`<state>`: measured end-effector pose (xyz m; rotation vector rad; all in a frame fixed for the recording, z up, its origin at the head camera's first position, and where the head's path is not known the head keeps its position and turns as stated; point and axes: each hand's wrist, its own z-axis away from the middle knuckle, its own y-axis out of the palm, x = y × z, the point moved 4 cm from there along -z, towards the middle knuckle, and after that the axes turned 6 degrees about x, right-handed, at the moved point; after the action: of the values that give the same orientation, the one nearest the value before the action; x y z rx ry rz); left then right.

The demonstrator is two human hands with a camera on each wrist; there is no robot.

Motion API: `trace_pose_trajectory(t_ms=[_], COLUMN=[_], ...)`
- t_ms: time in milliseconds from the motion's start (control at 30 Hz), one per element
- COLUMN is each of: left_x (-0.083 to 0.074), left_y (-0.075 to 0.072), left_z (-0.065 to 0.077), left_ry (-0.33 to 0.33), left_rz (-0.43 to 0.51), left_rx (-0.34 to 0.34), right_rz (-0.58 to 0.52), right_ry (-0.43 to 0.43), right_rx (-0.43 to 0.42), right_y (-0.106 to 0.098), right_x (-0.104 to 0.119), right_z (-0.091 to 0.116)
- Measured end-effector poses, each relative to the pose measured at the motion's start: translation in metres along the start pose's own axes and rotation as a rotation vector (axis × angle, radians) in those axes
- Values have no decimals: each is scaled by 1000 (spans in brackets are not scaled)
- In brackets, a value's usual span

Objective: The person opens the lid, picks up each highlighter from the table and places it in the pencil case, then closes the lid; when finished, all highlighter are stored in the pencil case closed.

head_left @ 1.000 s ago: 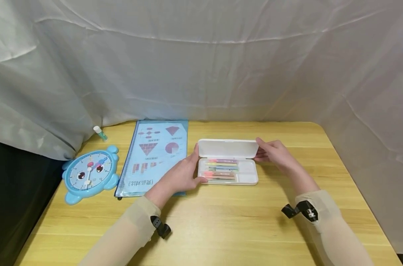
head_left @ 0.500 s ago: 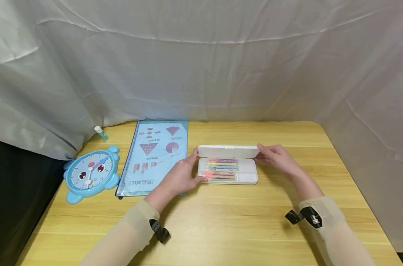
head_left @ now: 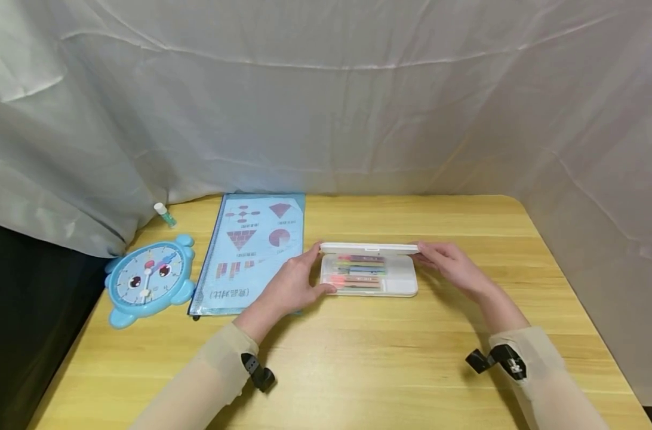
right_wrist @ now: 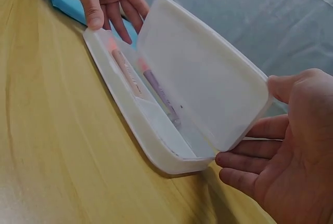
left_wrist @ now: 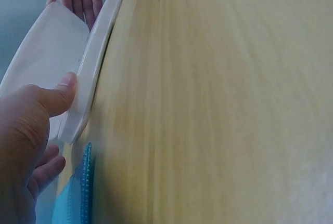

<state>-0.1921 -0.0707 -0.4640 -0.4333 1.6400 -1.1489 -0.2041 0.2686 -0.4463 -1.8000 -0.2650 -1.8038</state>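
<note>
A white pencil case point(head_left: 403, 282) lies on the table with its lid point(head_left: 353, 246) hinged partway up. Several colored pens point(head_left: 358, 280) rest in the case's left part, seen through the gap. My left hand point(head_left: 291, 285) grips the case's left end, thumb on the front corner and fingers behind. At the other end my right hand point(head_left: 455, 269) pinches the lid's right edge, its thumb on the lid's outer corner and its fingers around the hinge side. The right wrist view shows the lid's inner face point(right_wrist: 200, 78) tilted over the pens.
Left of the case lies a blue zip folder point(head_left: 245, 257) with printed diagrams. A blue animal-shaped toy clock point(head_left: 151, 275) and a glue stick point(head_left: 165, 214) sit farther left. Grey curtain point(head_left: 358, 119) hangs along the table's back and right.
The lid has swung down toward the case, from nearly upright to a low tilt. My right hand has lowered with it, while my left hand keeps its place.
</note>
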Motion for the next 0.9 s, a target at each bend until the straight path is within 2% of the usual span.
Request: trace_pose_trajectory(t_ms=[100,200,367,533,667,900], left_x=[0,1,2,4,5,12], left_y=[0,-2,-8,-11,-11,-11], left_z=[0,0,0,-2,-2,-6], left_ry=[29,49,94,84,68,56], left_rz=[10,62,172,217,254,420], left_rx=[16,34,2,-14,14,105], right_rz=[18,46,138,173,163,176], right_ry=[-17,-9,36,35,36,83], right_rx=[24,42,49,59,68,66], right_y=[1,1,1,2,4,4], right_x=[0,-2,-5,-7,-9,-12], right_z=[3,6,9,13,15,12])
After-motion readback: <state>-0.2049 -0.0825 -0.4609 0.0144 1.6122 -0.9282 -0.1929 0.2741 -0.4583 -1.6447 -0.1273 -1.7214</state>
